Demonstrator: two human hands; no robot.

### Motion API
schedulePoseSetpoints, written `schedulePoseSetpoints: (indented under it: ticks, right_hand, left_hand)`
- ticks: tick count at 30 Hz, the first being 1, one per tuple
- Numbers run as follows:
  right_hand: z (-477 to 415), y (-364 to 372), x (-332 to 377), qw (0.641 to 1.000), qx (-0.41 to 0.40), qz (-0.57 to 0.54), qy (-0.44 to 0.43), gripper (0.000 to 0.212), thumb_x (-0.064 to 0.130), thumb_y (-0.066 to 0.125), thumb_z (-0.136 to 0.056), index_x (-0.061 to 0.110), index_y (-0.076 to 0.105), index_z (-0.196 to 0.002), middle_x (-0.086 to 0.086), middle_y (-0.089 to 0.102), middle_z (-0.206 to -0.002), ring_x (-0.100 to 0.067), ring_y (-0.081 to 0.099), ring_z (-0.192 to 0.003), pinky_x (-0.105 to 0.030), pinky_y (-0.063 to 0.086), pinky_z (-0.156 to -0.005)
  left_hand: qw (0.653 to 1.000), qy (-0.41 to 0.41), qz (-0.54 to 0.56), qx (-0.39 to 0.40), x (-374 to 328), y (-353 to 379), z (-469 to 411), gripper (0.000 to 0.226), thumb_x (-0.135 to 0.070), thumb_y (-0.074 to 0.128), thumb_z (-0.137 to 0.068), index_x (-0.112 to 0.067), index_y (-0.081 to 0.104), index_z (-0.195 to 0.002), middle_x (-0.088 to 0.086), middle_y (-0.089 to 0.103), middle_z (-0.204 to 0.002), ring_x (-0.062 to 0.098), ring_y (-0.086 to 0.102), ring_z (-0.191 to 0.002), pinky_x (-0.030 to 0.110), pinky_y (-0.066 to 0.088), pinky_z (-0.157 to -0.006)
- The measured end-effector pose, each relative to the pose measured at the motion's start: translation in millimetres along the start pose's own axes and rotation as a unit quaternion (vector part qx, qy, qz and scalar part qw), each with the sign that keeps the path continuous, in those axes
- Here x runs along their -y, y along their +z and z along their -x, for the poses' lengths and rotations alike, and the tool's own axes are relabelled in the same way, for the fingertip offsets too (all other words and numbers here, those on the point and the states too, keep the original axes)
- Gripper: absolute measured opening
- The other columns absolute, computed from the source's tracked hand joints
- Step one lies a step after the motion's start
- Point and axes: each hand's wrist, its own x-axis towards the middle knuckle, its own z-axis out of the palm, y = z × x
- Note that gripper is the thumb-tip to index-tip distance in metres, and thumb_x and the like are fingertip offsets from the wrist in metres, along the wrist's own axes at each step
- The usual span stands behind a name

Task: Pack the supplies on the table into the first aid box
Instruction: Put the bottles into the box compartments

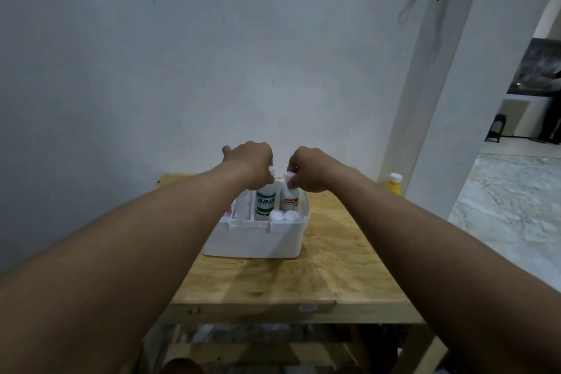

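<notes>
A white first aid box stands open on the wooden table. In its right compartment two white bottles stand upright. My left hand is closed on the cap of the green-labelled bottle. My right hand pinches the cap of the orange-labelled bottle. Two white cotton balls lie in front of the bottles inside the box. Something red and white shows in the left compartment, mostly hidden by my left forearm.
A yellow bottle with a white cap stands at the table's far right corner by the wall. The table's back edge meets the wall. A tiled floor lies to the right, and a lower shelf under the table holds clutter.
</notes>
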Motion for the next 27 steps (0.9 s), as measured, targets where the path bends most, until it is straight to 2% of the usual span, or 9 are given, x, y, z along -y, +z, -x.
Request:
schedulePoseSetpoints:
  ticks: [9, 19, 27]
  right_hand:
    - [0, 11, -1, 1.000, 0.003, 0.025, -0.001, 0.024, 0.020, 0.075, -0.086, 0.006, 0.073, -0.106, -0.010, 0.074, -0.100, -0.026, 0.067, -0.090, -0.041, 0.059, -0.082]
    - [1, 11, -3, 1.000, 0.003, 0.025, -0.002, 0.026, 0.020, 0.076, -0.086, 0.006, 0.074, -0.108, -0.009, 0.074, -0.103, -0.024, 0.067, -0.089, -0.040, 0.060, -0.083]
    - [5, 9, 0, 1.000, 0.009, 0.026, 0.004, 0.033, 0.020, 0.075, -0.088, 0.006, 0.070, -0.116, -0.010, 0.072, -0.110, -0.025, 0.067, -0.096, -0.038, 0.059, -0.086]
  left_hand:
    - [1.000, 0.003, -0.016, -0.009, -2, 4, -2, 0.026, -0.036, 0.070, -0.088, -0.021, 0.066, -0.108, 0.002, 0.067, -0.105, 0.027, 0.059, -0.100, 0.046, 0.033, -0.093]
    - [0.999, 0.006, -0.038, 0.010, 0, 11, 1, 0.030, -0.039, 0.071, -0.088, -0.021, 0.065, -0.111, 0.001, 0.067, -0.109, 0.026, 0.059, -0.104, 0.047, 0.033, -0.096]
    - [0.999, 0.002, -0.039, 0.014, 0, 11, 5, 0.035, -0.040, 0.070, -0.088, -0.023, 0.063, -0.118, 0.001, 0.065, -0.115, 0.026, 0.058, -0.108, 0.046, 0.033, -0.096]
